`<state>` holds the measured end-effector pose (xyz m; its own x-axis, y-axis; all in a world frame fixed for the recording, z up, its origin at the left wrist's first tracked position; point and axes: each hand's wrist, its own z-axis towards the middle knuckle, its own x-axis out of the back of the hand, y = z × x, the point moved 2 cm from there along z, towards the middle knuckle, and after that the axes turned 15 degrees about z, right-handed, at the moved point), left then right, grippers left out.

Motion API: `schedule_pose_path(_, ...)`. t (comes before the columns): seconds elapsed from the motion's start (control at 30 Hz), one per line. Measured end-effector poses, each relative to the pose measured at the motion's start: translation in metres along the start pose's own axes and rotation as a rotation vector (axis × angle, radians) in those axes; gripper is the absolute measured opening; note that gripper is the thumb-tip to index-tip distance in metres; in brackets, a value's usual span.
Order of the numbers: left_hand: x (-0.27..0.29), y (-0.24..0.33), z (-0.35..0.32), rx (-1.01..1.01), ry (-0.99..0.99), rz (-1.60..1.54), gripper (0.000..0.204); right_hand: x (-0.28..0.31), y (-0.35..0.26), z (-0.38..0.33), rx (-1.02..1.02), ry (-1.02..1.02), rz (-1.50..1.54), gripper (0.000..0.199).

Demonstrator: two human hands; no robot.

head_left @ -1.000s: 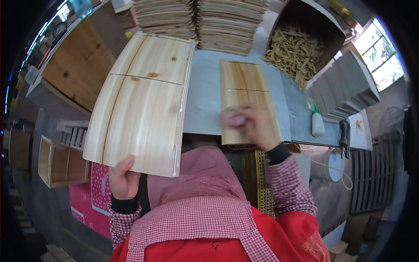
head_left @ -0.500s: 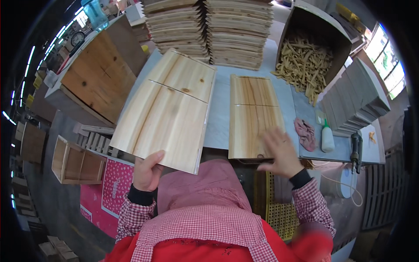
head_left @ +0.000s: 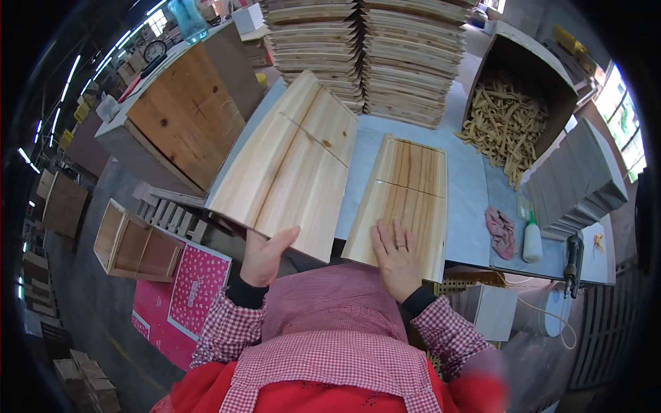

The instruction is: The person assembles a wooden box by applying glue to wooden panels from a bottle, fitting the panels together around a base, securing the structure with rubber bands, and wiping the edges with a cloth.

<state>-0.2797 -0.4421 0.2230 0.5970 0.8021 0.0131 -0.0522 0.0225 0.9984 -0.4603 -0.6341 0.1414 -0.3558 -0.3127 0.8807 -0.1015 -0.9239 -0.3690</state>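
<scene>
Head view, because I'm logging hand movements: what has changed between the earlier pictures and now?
The right hand has let go of the pink cloth, which now lies beside the white bottle, and rests on the smaller wooden panel. That panel's near end has swung left, toward the larger panel. The left hand still holds the larger panel's near end; the stacked boards stayed put.

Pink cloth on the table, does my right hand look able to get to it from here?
Probably yes: your right hand rests open on the narrower wooden panel, and only the panel's edge and some tabletop seem to separate it from the pink cloth.
</scene>
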Motion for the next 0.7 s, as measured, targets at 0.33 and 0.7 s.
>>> schedule_pose_path(0.33, -0.016, -0.024, 0.015, -0.152, -0.042, 0.373, 0.049, 0.0, -0.021, 0.003, -0.016, -0.026, 0.072, 0.067)
schedule_pose_path(0.7, -0.045, -0.018, 0.004, -0.128, -0.09, 0.614, 0.048, 0.003, -0.017, 0.005, -0.03, -0.036, 0.125, 0.067)
